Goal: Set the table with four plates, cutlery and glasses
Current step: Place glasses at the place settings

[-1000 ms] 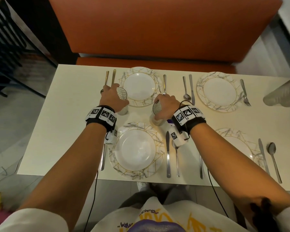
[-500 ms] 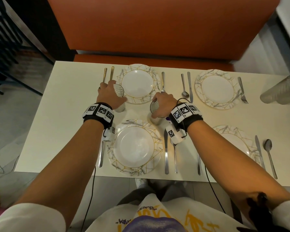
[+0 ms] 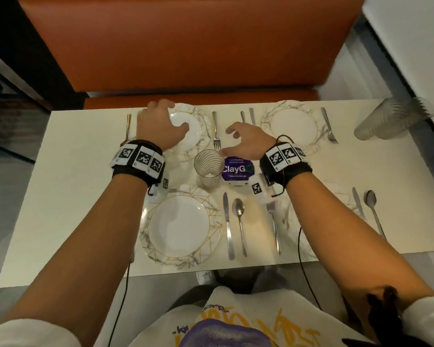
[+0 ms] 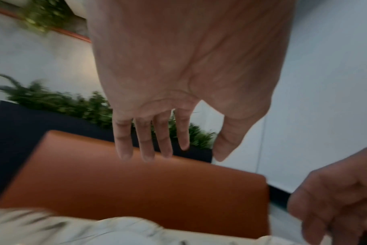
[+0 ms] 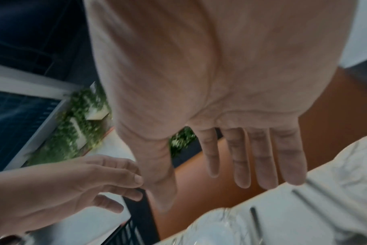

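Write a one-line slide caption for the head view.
Both hands, left and right, hover open above a table set with plates, cutlery and a glass.

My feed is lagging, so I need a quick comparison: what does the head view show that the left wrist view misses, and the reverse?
Only the head view shows the table laid out: four marbled plates, such as the near left plate, the cutlery beside them, a ribbed glass standing free next to a purple ClayGo sign, and stacked glasses at the far right.

Only the left wrist view shows green plants in a dark planter behind the bench.

Both show the orange bench back, the left hand and the right hand, both open and empty.
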A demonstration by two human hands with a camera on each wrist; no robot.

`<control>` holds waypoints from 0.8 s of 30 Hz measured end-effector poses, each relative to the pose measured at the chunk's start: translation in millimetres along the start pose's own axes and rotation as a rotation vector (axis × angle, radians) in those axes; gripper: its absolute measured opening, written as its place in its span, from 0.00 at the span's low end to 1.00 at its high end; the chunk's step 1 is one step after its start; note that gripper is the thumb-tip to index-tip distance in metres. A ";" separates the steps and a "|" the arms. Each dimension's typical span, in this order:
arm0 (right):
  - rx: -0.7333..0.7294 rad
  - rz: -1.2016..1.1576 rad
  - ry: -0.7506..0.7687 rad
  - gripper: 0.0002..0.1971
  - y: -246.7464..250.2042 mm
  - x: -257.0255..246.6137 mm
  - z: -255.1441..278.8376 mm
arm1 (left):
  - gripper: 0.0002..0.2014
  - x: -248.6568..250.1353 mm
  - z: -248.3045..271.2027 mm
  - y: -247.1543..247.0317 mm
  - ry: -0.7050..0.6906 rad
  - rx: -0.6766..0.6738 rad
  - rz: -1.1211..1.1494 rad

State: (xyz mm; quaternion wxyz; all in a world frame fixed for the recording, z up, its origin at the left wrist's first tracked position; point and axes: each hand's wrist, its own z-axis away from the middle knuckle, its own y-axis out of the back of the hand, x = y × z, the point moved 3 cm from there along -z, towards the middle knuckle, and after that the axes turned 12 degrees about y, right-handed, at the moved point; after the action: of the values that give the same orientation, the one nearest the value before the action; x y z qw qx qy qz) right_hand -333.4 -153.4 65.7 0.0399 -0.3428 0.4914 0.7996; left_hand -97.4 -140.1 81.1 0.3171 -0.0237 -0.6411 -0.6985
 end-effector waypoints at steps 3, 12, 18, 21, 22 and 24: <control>0.110 -0.032 -0.014 0.28 37.5 38.1 22.3 | 0.20 69.0 7.2 -17.4 -0.129 -0.072 0.077; 0.403 -0.014 -0.182 0.14 158.6 224.0 106.4 | 0.12 299.5 37.2 -135.8 -0.343 -0.251 0.119; 0.431 0.133 -0.275 0.16 236.7 351.3 133.4 | 0.14 437.5 46.3 -226.4 -0.429 -0.354 0.054; 0.400 0.236 -0.328 0.25 264.2 400.9 135.6 | 0.23 486.1 42.4 -267.4 -0.439 -0.383 0.000; 0.387 0.253 -0.342 0.29 269.9 415.2 135.1 | 0.27 498.1 40.5 -280.1 -0.431 -0.393 -0.023; 0.355 0.289 -0.369 0.35 278.9 439.2 132.9 | 0.36 519.6 38.6 -302.2 -0.424 -0.414 -0.080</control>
State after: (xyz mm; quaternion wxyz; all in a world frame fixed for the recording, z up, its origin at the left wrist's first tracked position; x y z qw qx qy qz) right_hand -847.4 -308.5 56.8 0.0736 -0.1055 0.6519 0.7473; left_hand -669.4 -326.4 50.2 0.1366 -0.2079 -0.5374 -0.8058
